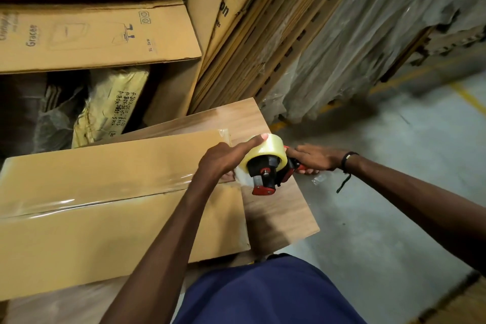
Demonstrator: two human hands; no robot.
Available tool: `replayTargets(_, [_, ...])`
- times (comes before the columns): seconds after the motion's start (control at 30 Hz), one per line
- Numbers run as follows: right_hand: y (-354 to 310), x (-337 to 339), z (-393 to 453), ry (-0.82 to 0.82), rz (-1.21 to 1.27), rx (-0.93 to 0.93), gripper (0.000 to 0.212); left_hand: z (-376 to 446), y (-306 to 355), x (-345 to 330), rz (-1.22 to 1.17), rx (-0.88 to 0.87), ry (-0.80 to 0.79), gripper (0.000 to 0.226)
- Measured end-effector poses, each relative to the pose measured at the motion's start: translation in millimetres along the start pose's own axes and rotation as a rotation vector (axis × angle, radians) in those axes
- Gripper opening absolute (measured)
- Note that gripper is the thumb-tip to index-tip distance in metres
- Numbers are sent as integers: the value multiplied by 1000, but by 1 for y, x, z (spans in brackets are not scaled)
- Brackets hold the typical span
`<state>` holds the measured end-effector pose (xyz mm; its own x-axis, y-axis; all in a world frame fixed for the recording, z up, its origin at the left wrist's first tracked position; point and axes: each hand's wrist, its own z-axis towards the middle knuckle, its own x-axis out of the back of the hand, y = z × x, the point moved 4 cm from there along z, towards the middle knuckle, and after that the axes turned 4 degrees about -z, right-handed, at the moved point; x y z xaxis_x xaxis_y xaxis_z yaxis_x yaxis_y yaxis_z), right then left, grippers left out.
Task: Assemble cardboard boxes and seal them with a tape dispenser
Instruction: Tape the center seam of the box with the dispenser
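Right hand (314, 159) grips dispenser (268, 171) handle; left hand (223, 160) fingertip presses roll. Box (105, 192) light, stiff; film slippery.

Grey concrete floor (394, 179) w/ yellow painted lines (466, 98) at right. Wood-grain tabletop (276, 208) in the middle. Behind it, stacks of flat printed cartons (92, 37) at upper left, flattened cardboard sheets (276, 42) leaning on edge at centre, plastic-wrapped bundles (368, 42) at right. Dim, warm indoor light.
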<state>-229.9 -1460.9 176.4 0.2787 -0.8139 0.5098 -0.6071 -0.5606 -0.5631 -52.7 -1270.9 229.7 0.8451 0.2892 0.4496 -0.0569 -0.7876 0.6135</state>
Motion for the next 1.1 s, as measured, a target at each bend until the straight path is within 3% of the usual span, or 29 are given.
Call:
replayTargets(0.1, [10,5,-6,31,128,9,81,0,1,5,-88,28,-78,107])
replayTargets(0.2, [23,10,-10,117,274,-14,81,-3,-10,13,-243,28,-164,80])
replayTargets(0.23, [27,10,-11,169,308,-26,81,-3,-15,17,-228,-71,-101,66])
replayTargets(0.33, [34,-3,-9,394,284,-39,85,-21,-37,20,99,-456,327,14])
replayTargets(0.37, [35,-11,-6,467,223,-38,89,-31,-44,12,154,-534,413,22])
replayTargets(0.43, [37,-29,4,550,67,-37,92,-43,-63,-13,220,-587,407,51])
replayTargets(0.53, [42,-57,25,606,-125,-73,65,-47,-82,-50,352,-538,382,72])
replayTargets(0.6, [43,-78,38,646,-222,-101,47,-45,-86,-59,345,-527,418,72])
replayTargets(0.8, [68,-132,71,658,-191,-219,31,-41,-92,-62,368,-541,487,63])
replayTargets(0.97, [88,-163,89,618,-56,-213,52,-43,-91,-63,332,-550,510,59])
replayTargets(1.1, [93,-171,92,617,-15,-203,46,-40,-94,-61,237,-563,496,54])
